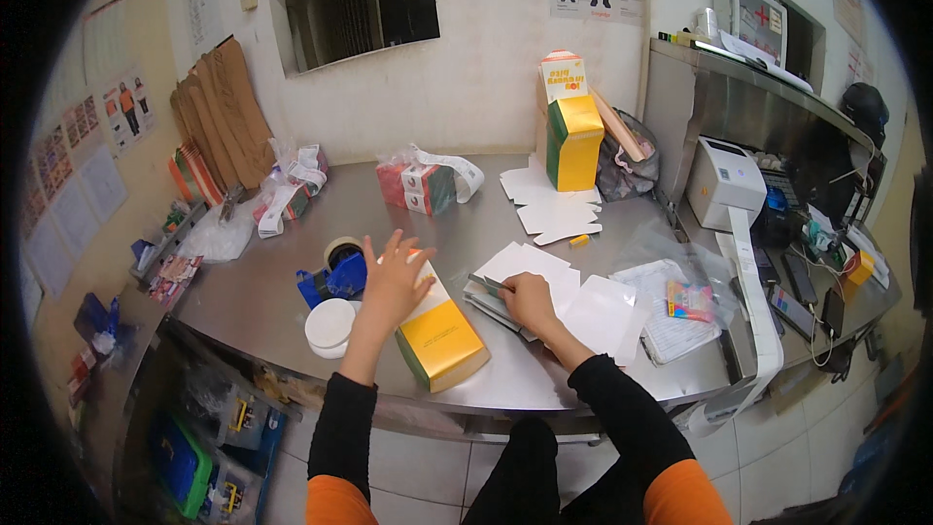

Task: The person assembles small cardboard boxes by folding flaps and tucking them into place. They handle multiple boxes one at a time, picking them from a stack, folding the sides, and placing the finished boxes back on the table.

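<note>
My left hand (394,282) rests with fingers spread on the top of a yellow, green and white carton (439,340) lying flat on the steel table (292,272). My right hand (530,299) is closed on a thin pen-like tool (494,283), its tip over a stack of white sheets (515,267) just right of the carton. A blue tape dispenser (335,272) and a white round lid (330,324) sit left of my left hand.
An upright yellow and green carton (573,141) stands at the back with flat white blanks (554,204) before it. A label printer (724,180) feeds a long paper strip (758,301). Bagged packs (423,185) and phones (807,297) lie around.
</note>
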`<action>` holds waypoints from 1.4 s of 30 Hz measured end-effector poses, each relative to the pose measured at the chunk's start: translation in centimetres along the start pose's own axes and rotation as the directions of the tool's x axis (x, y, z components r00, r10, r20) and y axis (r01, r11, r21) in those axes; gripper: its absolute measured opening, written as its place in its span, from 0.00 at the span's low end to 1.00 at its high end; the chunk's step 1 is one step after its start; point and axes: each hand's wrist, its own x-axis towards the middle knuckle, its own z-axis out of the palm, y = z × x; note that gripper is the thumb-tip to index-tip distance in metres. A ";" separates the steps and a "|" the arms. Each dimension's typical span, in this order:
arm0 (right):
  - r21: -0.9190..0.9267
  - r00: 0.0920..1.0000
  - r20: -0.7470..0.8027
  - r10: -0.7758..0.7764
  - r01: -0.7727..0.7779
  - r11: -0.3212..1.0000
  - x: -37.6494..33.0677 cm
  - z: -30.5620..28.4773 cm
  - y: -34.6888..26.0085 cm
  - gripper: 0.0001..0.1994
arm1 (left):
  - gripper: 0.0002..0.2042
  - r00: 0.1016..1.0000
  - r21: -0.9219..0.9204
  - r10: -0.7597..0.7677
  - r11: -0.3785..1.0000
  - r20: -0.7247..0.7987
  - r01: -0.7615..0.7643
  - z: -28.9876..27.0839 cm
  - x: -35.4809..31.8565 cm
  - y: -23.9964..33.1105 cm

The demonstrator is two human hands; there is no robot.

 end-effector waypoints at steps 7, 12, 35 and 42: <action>0.455 0.978 -0.006 0.209 -0.183 0.871 -2.3 -6.6 -2.3 0.13 | 0.22 0.997 -0.012 0.032 0.999 -0.076 -0.033 -2.6 0.5 7.6; 0.044 0.881 -0.364 -0.304 0.342 0.939 -9.8 -14.7 -4.7 0.06 | 0.16 0.929 -0.487 0.003 0.851 -0.369 -0.197 -5.2 1.0 12.9; 0.222 0.925 -0.371 -0.086 0.178 0.959 -30.1 -16.3 -5.1 0.08 | 0.14 0.954 -0.897 -0.115 0.326 0.277 0.300 -5.1 -17.1 27.7; 0.705 0.927 0.105 0.360 -0.325 0.631 -30.7 -14.9 -5.4 0.05 | 0.13 0.994 -0.893 0.104 0.449 0.023 -0.026 -4.2 -16.9 26.8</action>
